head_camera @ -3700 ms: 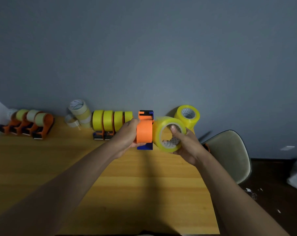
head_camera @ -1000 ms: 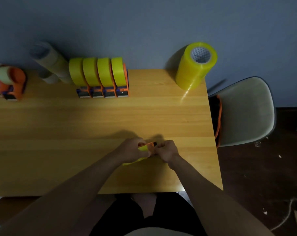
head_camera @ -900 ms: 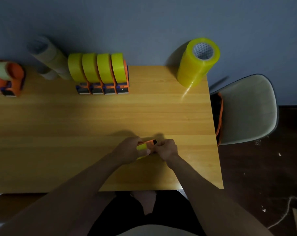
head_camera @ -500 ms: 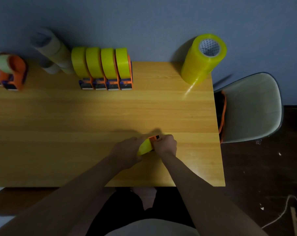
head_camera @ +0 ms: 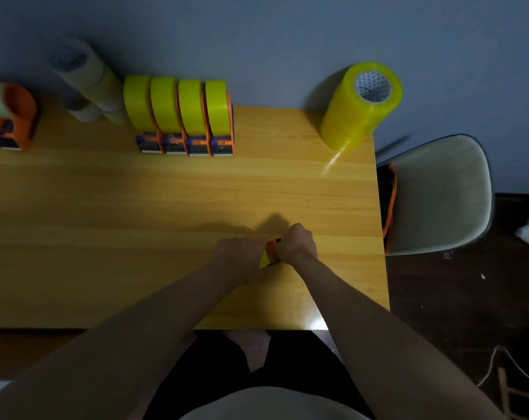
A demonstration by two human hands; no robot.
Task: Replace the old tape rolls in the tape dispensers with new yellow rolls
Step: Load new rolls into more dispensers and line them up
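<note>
Both hands meeting over the near-right part of the wooden table [head_camera: 172,201], working one orange tape dispenser [head_camera: 270,249] with a yellow roll [head_camera: 265,260] loaded in it. Left hand [head_camera: 237,258] wrapping over the roll side from the left, fingers curling round it, hiding most of the roll. Right hand [head_camera: 296,242] gripping the dispenser from the right, fingers curling tight on the orange body. Only a narrow orange strip and a yellow wedge showing between the hands. Visible strip running diagonally, near-left to far-right, dark tip pointing away toward the wall; full long axis and which end is the blade not resolvable under the hands. Sitting at the table's far edge: row of four dispensers with yellow rolls [head_camera: 178,116], side by side and touching, cutter ends facing the person. Standing at the far-right corner: tall stack of new yellow rolls [head_camera: 358,106], leaning right. Leaning left of the row: pale used rolls [head_camera: 90,83], blurred. Sitting at the far left: orange dispensers with pale tape [head_camera: 10,115], partly cut off. Standing just beside the table's right edge: grey shell chair [head_camera: 439,192].
</note>
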